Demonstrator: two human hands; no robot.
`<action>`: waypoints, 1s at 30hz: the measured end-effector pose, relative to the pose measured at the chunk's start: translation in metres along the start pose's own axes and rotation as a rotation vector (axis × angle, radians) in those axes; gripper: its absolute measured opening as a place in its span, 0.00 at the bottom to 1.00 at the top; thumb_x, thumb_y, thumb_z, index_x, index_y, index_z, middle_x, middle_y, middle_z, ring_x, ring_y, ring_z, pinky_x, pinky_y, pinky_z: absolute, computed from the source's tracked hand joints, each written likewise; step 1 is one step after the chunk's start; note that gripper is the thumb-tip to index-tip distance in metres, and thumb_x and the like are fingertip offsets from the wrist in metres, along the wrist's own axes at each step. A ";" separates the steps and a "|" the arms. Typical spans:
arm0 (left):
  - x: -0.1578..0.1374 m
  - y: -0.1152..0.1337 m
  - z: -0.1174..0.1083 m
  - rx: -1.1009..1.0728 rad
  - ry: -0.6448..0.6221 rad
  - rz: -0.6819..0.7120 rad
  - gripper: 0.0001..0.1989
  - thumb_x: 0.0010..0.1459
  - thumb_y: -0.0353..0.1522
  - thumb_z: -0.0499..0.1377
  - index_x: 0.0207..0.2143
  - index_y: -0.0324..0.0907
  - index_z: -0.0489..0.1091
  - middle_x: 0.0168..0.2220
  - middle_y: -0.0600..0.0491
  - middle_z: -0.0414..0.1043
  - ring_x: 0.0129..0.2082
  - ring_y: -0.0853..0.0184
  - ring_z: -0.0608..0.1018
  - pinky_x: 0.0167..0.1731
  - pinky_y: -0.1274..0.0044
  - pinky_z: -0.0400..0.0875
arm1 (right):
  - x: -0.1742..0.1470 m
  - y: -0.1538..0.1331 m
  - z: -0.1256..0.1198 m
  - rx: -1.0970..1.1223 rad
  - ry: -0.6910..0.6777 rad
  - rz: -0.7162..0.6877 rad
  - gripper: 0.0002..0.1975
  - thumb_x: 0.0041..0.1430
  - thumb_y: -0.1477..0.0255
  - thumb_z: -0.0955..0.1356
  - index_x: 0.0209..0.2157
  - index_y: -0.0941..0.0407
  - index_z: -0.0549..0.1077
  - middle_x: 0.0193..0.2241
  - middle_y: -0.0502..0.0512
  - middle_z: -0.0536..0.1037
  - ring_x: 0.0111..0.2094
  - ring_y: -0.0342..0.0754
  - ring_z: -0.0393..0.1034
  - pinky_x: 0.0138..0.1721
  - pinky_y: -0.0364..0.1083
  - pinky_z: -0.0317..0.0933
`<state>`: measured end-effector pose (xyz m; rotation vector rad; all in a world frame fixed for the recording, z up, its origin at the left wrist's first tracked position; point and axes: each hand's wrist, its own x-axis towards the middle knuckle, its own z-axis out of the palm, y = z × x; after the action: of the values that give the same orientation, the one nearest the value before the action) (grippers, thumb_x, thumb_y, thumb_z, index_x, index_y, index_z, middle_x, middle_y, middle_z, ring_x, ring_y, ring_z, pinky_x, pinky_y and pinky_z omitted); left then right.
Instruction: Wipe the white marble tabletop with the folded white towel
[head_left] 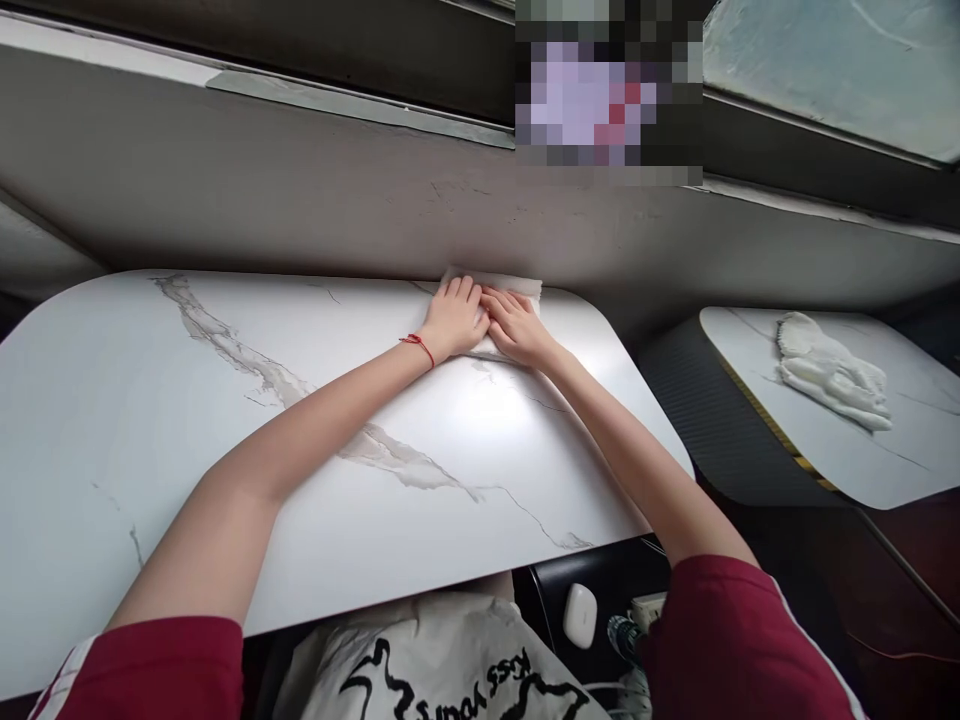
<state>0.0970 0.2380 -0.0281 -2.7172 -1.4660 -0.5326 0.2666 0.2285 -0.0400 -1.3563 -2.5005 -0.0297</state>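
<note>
A thin white wipe (531,291) with a jagged right edge lies on the marble-patterned white table (135,430), close to the far edge by the wall. My left hand (456,315), with a red string bracelet at the wrist, rests flat on it with fingers stretched forward. Beside it, my right hand (517,327) also lies palm down on the wipe, its fingers pointing to the left hand and touching it. Both palms hide the middle of the wipe.
To the right, a crumpled white cloth (832,370) lies on a second marble-patterned top (892,480). A wall (337,200) rises directly behind the table. Below the near edge are a small white case (580,616), cables and a printed white fabric (420,640).
</note>
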 end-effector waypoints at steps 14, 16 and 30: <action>0.003 -0.005 0.002 -0.008 -0.012 -0.031 0.24 0.67 0.33 0.48 0.60 0.27 0.65 0.63 0.32 0.64 0.64 0.48 0.66 0.64 0.62 0.59 | 0.008 0.000 0.005 0.069 0.057 0.001 0.27 0.66 0.71 0.54 0.63 0.59 0.65 0.65 0.65 0.68 0.69 0.57 0.56 0.68 0.59 0.47; 0.003 -0.006 0.001 -0.005 -0.019 -0.022 0.26 0.67 0.33 0.47 0.62 0.27 0.63 0.67 0.31 0.60 0.68 0.48 0.62 0.65 0.60 0.57 | 0.008 0.000 0.005 0.065 0.057 0.003 0.27 0.66 0.71 0.54 0.63 0.59 0.65 0.66 0.65 0.67 0.69 0.57 0.56 0.68 0.59 0.47; 0.000 -0.008 -0.006 0.085 -0.081 0.046 0.28 0.69 0.32 0.45 0.65 0.25 0.60 0.70 0.32 0.57 0.70 0.50 0.61 0.66 0.61 0.55 | 0.004 -0.010 0.004 0.019 0.075 0.022 0.25 0.67 0.72 0.55 0.61 0.64 0.66 0.66 0.69 0.67 0.67 0.58 0.58 0.68 0.59 0.47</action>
<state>0.0886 0.2414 -0.0240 -2.7285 -1.4046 -0.3537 0.2557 0.2271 -0.0414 -1.3499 -2.4176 -0.0507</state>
